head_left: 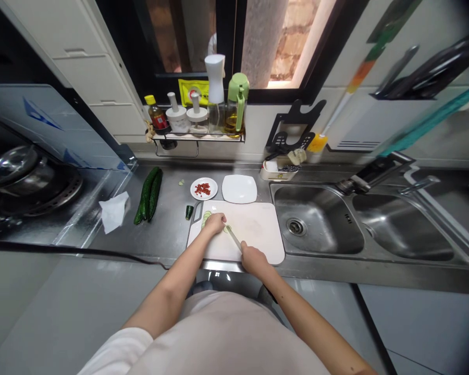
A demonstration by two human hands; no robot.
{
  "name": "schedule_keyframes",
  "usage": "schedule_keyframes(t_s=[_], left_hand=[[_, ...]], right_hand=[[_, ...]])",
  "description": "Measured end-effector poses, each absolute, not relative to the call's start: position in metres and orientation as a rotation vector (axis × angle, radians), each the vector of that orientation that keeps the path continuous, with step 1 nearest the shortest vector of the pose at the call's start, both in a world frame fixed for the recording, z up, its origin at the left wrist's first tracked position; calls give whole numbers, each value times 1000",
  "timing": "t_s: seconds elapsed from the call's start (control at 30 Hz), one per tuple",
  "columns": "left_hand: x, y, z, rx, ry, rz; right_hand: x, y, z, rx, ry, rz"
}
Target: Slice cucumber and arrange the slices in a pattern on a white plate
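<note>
My right hand (pixel 255 260) is wrapped around the handle of a knife (pixel 234 238), whose blade points up and left over the white cutting board (pixel 258 245). Beside the blade tip, my left hand (pixel 216 223) is curled with its fingers together on a cucumber piece, mostly hidden under them. Several thin pale cucumber slices (pixel 206 215) lie on the board just left of that hand. A dark green cucumber end (pixel 189 212) sits off the board's left edge. Farther left, two whole cucumbers (pixel 148 195) rest side by side on the steel counter.
Behind the board stand a small plate of chopped red bits (pixel 213 183) and a white square plate (pixel 239 188). A double sink (pixel 316 219) is to the right. A crumpled tissue (pixel 114 212) and a stove with a lidded pot (pixel 17 169) are left. Seasoning bottles fill a wall rack (pixel 195 137).
</note>
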State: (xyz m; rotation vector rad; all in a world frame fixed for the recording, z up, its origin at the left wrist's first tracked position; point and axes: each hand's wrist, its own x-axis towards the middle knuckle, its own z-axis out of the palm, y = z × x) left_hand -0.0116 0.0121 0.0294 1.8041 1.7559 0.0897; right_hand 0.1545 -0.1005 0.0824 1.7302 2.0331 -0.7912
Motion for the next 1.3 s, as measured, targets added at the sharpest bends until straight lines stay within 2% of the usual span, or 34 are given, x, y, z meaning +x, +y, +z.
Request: schedule_keyframes(t_s=[0.57,1.3], left_hand=[[-12,12,29,1804,1749,85],[-14,6,26,1875,1656,122]], right_hand=[[159,-92,93,1626,2109,-685],[162,-93,95,1654,2105,-754]])
